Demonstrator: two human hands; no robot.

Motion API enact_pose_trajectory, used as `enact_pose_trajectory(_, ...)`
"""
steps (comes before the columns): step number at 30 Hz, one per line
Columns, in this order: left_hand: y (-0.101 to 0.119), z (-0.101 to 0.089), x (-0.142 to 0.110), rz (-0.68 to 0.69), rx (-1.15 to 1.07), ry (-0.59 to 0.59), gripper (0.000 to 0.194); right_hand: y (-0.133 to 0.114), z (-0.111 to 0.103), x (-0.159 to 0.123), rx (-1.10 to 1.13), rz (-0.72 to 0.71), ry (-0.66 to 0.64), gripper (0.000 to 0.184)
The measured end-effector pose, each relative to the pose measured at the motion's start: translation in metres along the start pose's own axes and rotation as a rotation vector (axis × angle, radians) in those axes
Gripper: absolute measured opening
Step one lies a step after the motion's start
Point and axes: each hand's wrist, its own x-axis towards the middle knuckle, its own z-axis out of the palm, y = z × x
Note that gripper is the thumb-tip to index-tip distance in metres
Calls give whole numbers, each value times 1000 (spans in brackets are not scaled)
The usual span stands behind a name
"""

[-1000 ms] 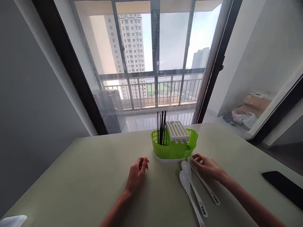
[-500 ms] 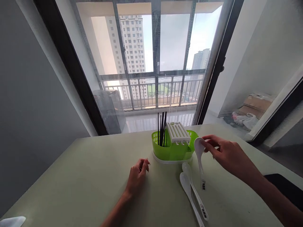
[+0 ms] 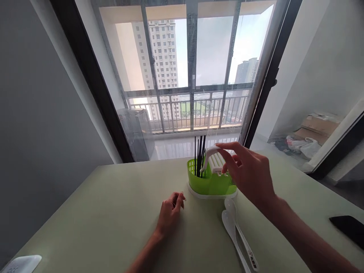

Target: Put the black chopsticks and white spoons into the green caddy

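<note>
Far edge of the pale green desk (image 3: pixel 127 208) just past the green plastic basket (image 3: pixel 212 185) with a white bottom. Wide stretch of desk left of the left grip (image 3: pixel 170 212), more to the right of the right grip (image 3: pixel 250 172), then a flat black thing (image 3: pixel 348 227). Pinching a shiny white spoon (image 3: pixel 212 149) by its round end with the right grip, over the basket's white slotted rack (image 3: pixel 216 163). Pointing its handle down beside thin black sticks (image 3: pixel 200 149). Resting the left grip on the desk, curled loosely closed. Nearer than the right grip, two white spoons (image 3: pixel 228 222) on the desk.
</note>
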Motion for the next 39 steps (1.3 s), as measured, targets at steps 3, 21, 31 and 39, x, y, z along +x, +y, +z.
enact_pose_trajectory(3,-1,0,0,6,-4,-4,49,6,20,-9,-123,-108,-17,31)
enact_pose_trajectory(21,-3,1,-2,14,-6,-13,49,6,46,-53,-260,-187,-96,17)
enact_pose_trajectory(31,-2,0,0,25,17,-17,48,11,54,-72,-244,-173,-95,20)
enact_pose_trajectory(39,-4,0,1,22,34,-22,48,6,55,-72,-222,-83,-190,15)
